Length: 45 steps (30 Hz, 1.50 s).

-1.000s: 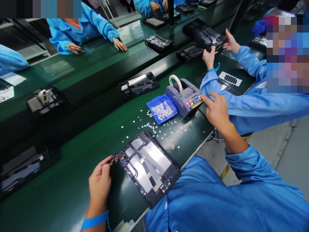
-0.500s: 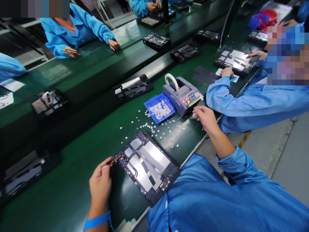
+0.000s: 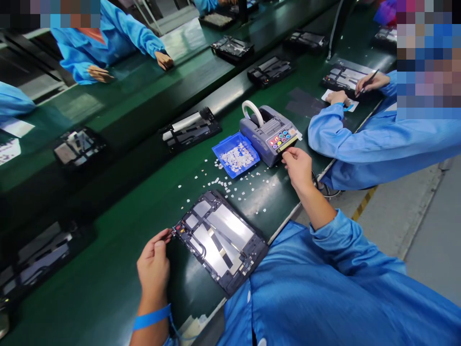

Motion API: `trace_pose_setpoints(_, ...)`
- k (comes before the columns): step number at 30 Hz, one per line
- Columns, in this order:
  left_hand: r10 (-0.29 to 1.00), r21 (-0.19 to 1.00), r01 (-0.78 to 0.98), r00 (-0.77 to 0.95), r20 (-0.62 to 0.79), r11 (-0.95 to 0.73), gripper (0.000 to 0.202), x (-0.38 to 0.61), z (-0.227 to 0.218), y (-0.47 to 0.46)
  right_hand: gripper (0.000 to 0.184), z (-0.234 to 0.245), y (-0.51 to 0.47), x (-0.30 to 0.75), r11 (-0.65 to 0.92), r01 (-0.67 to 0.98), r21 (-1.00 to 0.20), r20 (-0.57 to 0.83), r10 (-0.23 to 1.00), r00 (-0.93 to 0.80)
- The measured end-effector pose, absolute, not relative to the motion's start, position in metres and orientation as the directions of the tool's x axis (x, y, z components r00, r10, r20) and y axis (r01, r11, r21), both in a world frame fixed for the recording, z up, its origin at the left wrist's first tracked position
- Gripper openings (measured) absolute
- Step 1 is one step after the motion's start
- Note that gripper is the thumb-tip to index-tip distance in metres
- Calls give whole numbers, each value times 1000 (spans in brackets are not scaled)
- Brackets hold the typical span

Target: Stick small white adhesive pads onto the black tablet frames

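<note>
An opened tablet [image 3: 220, 242], its silver battery plates and black frame exposed, lies tilted at the bench's near edge. My left hand [image 3: 154, 262], with a blue strap at the wrist, pinches the tablet's left corner. Beside the front of a grey tape dispenser [image 3: 268, 137], my right hand [image 3: 298, 168] is closed, thumb against fingers; whatever the fingertips hold is hidden. A roll of white tape [image 3: 253, 113] stands in the dispenser. Next to it, a blue tray [image 3: 236, 154] holds many small white pieces, and more white scraps [image 3: 230, 187] are scattered on the green bench.
Other opened tablets, such as one beyond the tray [image 3: 190, 129], lie along the line. At right, a co-worker's sleeve [image 3: 345, 144] reaches over the bench; that person works on a tablet with a dark pen-like tool. Another person's hands [image 3: 101, 73] rest across the line.
My right hand has moved slightly left, against the dispenser's front; the whitish bit at its fingertips no longer shows. My left hand stays on the tablet's corner. The view has shifted slightly.
</note>
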State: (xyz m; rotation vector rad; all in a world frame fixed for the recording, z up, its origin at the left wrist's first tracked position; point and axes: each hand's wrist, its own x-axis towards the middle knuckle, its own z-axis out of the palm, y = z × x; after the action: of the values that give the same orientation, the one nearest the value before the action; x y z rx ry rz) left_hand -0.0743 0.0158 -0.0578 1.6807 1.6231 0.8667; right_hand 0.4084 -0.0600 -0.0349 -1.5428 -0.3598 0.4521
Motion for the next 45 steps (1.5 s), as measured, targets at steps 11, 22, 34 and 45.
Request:
trace_pose_setpoints(11,993,800,589,42,108,-112,47,-66,-56,15,12,-44,-48,407,-168,244,-955,144,456,878)
trace_pose_setpoints(22,991,798,589,30,131,-124,47,-67,-59,18,7,-61,-62,396,-95,235,-967,165,466,869)
trace_pose_setpoints(34,981,780,596,82,174,-188,54,-69,-53,9,8,-60,-44,387,-69,242,-968,210,306,929)
trace_pose_setpoints(45,984,848,500,73,161,-176,48,-72,-61,14,13,-61,-26,401,-188,222,-957,151,331,932)
